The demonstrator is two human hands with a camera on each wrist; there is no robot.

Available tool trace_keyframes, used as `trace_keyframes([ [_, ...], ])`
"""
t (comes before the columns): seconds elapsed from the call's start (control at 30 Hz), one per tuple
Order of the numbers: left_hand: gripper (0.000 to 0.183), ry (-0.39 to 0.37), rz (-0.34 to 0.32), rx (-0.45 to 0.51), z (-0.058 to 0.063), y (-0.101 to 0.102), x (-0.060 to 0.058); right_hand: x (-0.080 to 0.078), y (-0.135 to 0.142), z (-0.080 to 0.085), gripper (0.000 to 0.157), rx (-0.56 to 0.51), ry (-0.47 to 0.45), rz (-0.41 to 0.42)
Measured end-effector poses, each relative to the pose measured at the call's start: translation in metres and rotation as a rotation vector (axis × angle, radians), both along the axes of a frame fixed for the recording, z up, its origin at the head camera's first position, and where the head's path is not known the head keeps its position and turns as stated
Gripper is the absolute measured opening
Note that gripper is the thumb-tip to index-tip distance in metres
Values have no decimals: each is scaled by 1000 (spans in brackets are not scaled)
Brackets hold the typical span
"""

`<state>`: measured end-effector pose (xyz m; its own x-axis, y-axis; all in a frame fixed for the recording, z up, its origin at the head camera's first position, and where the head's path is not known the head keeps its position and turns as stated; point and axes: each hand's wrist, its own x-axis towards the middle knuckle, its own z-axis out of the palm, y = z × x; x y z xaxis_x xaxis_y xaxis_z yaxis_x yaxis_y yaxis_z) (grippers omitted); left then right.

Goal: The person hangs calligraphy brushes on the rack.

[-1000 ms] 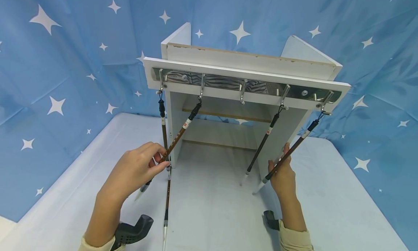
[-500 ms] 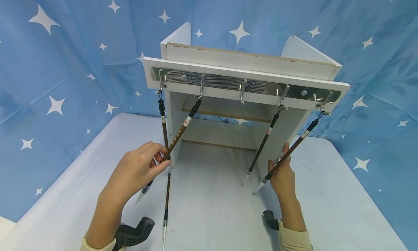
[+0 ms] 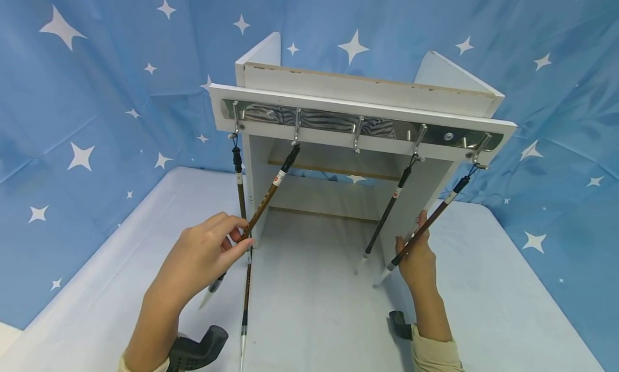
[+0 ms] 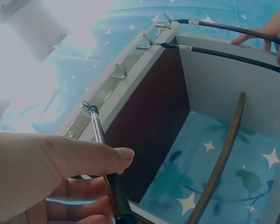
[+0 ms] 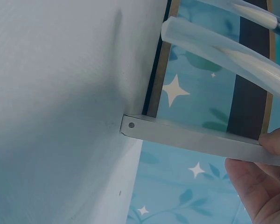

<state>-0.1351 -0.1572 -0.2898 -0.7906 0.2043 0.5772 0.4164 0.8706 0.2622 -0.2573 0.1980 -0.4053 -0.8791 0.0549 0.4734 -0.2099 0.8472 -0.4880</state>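
My left hand (image 3: 205, 254) pinches the brown handle of a calligraphy brush (image 3: 266, 202) between thumb and fingers. That brush hangs by its loop from the second hook (image 3: 297, 126) and slants, its white tip down left below the hand. In the left wrist view the thumb lies across the brush (image 4: 113, 191). My right hand (image 3: 418, 259) grips the right side panel of a white shelf (image 5: 191, 135), thumb on one face and fingers on the other. Other brushes hang from the first hook (image 3: 239, 184), the fourth hook (image 3: 389, 210) and the fifth hook (image 3: 435, 213).
A metal hook rail (image 3: 333, 119) runs along the shelf's front board. The middle hook (image 3: 358, 134) bears no brush. One more brush (image 3: 247, 291) lies on the white-covered table (image 3: 314, 318), right of my left forearm. A blue star-patterned cloth (image 3: 121, 65) hangs behind.
My left hand has edged slightly right with the pinched brush. The brush on the fourth hook sways a little. My right hand keeps its grip on the panel.
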Motion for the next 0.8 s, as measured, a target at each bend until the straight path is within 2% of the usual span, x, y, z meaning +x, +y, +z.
trace_keyframes([
  [0.2, 19, -57, -35, 10, 2, -1, 4, -1, 0, 0, 80, 9, -7, 0],
  [0.43, 22, -61, -61, -41, 3, -2, 5, -1, 0, 0, 79, 1, -6, -9],
  [0.6, 22, -93, -40, -62, 4, -2, 4, -1, 0, 0, 79, 1, -4, -12],
  [0.8, 24, -142, -10, -42, 3, -3, 3, -1, 0, -1, 75, -13, 29, -2],
])
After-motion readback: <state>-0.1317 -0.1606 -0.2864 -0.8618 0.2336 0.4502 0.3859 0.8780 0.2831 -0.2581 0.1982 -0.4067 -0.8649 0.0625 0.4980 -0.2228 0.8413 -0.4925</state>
